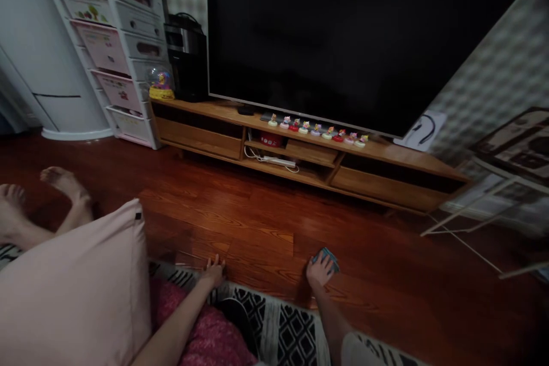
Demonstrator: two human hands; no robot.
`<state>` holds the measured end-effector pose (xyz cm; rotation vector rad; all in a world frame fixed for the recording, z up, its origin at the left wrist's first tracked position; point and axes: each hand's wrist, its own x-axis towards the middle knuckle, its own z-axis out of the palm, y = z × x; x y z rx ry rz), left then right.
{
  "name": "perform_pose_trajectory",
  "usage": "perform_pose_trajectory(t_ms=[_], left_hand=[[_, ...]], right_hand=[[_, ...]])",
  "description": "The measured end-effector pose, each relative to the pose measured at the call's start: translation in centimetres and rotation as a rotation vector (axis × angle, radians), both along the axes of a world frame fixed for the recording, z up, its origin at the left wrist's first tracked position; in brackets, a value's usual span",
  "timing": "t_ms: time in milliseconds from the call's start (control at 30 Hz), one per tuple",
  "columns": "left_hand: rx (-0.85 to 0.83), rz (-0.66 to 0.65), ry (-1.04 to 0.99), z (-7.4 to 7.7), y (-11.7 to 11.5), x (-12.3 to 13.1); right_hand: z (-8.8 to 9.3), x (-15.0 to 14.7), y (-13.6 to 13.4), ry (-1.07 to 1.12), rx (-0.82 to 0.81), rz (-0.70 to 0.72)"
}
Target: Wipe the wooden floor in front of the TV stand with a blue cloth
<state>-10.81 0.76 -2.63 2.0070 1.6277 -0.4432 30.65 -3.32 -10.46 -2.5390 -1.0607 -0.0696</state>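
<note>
Clock positions are read from the centre of the view. The right hand [318, 270] is located at 5 o'clock. It is laid palm down, fingers extended and spread, on a blue cloth [328, 252]; the hand covers the cloth without clenching it. The cloth lies on the wood floor [257, 231], its exposed part showing at 12 to 3 o'clock of the hand. The left hand [215, 270] is located at 7 o'clock, palm down at the border between floor and rug, released and grasping nothing. The two hands are well apart.

The patterned rug [297, 329] occupies 6 o'clock, with red fabric [214, 334] beside it under the left forearm. A pink pillow [81, 291] is positioned at 8 o'clock; bare feet [66, 183] are visible at 9 o'clock.

A low wooden cabinet [291, 151] crosses the view beyond both hands. Nine small figurines [316, 129] stand in a row along its top, below the television [343, 40] at 1 o'clock. A white power strip [278, 161] lies in the central compartment. A drawer tower [128, 34] stands at 10 o'clock. A table with thin legs [517, 151] stands at 3 o'clock.
</note>
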Motion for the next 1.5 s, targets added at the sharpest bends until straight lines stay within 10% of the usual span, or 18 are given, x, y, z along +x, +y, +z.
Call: perform_pose_trajectory(t_ms=[300, 433, 567, 800, 933, 1100, 1333, 1500], left_hand=[[0.068, -0.087, 0.044, 2.9, -1.1, 2.1], [0.022, -0.195, -0.053, 2.2, -1.5, 4.0], [-0.034, -0.283, -0.095, 0.6, -1.8, 4.5], [-0.036, -0.257, -0.098, 0.2, -1.9, 4.7], [-0.035, -0.254, -0.072, 1.5, -2.1, 5.0], [-0.047, -0.289, -0.039, 2.7, -2.2, 5.0], [-0.038, -0.305, -0.043, 2.4, -2.1, 4.8], [-0.026, -0.301, -0.074, 1.5, -1.9, 4.6]], right_hand=[[0.6, -19.6, 6.9, -0.06, -0.075, 0.901], [0.8, -21.7, 7.6, -0.064, -0.041, 1.202], [1.2, -14.6, 8.8, -0.092, -0.089, 1.073], [0.7, 6.9, 4.7, -0.086, -0.141, 0.332], [0.1, 11.1, 1.0, -0.014, -0.084, -0.079], [1.1, 3.9, 1.1, -0.025, -0.032, -0.144], [1.0, -12.7, 1.1, -0.059, -0.072, 0.587], [-0.6, -14.2, -2.2, -0.054, -0.045, 0.988]])
